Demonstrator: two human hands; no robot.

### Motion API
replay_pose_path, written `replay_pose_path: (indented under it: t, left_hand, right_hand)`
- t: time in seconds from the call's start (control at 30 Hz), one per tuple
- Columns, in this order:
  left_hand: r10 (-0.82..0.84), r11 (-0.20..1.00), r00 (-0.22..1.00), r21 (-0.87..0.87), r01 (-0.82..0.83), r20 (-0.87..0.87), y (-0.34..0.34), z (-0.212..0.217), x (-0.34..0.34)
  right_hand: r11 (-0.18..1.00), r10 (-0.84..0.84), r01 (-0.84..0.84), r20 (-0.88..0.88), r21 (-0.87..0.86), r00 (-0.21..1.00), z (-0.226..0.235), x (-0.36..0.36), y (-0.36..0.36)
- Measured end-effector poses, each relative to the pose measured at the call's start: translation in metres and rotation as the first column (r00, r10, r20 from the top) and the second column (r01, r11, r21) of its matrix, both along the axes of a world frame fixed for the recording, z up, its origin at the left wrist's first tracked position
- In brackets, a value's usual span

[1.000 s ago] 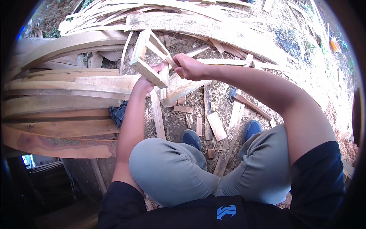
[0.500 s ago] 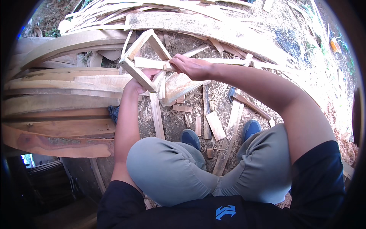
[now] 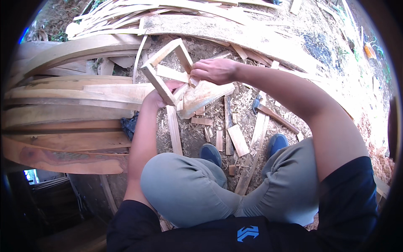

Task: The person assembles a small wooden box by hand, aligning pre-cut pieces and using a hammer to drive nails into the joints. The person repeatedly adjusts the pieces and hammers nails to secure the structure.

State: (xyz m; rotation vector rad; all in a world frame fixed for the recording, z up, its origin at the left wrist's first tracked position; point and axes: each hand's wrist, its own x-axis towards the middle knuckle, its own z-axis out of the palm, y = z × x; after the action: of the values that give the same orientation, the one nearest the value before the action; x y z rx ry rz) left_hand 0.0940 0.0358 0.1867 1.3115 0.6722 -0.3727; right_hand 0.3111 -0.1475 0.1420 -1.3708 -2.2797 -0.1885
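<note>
My left hand [image 3: 158, 97] is closed around the lower side of an angular frame [image 3: 156, 80] of pale wooden bars; the frame partly covers its fingers. Bent over the frame's right end is my right hand [image 3: 216, 70], its fingertips closed at the joint by a pale wooden slat [image 3: 172, 74] that crosses the frame. What exactly the fingertips pinch is partly hidden. Just below both hands lies a thick, pale wooden block [image 3: 208, 97] with a slanted face.
A hammer [image 3: 268, 111] lies on the shaving-strewn ground to the right, near small offcuts [image 3: 238, 140] and my shoes. Long curved boards [image 3: 71, 111] are stacked on the left. Thin strips [image 3: 168, 10] and a wide plank [image 3: 218, 31] lie at the far side.
The frame has shifted slightly right and down, with my left hand moving along. My right hand has turned palm-down and moved slightly right. More of the hammer's head now shows.
</note>
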Motion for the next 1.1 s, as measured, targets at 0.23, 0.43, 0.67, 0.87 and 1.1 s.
replay_pose_path:
  t: [0.23,0.43,0.67,0.87,1.1]
  left_hand:
    - [0.081,0.996,0.981,0.016,-0.085,0.176,-0.024,0.002,0.016]
    - [0.298,0.953,0.92,-0.023,-0.302,0.256,-0.04,0.011,0.025]
    - [0.359,0.873,0.767,0.1,-0.478,0.532,-0.064,0.018,0.048]
    - [0.531,0.757,0.606,-0.009,-0.654,0.592,-0.022,-0.009,0.036]
    - [0.445,0.799,0.61,0.016,-0.601,0.655,-0.006,-0.046,0.023]
  right_hand:
    - [0.988,-0.157,0.157,-0.093,-0.012,0.983,0.003,0.004,-0.002]
    - [0.977,-0.202,0.213,-0.286,0.006,0.937,0.018,0.008,0.002]
    - [0.888,-0.435,0.392,-0.714,-0.239,0.548,0.029,-0.023,0.018]
    - [0.871,-0.489,0.223,-0.813,-0.437,0.316,0.039,-0.015,0.011]
    - [0.824,-0.552,0.515,-0.541,-0.237,0.634,0.056,-0.038,0.019]
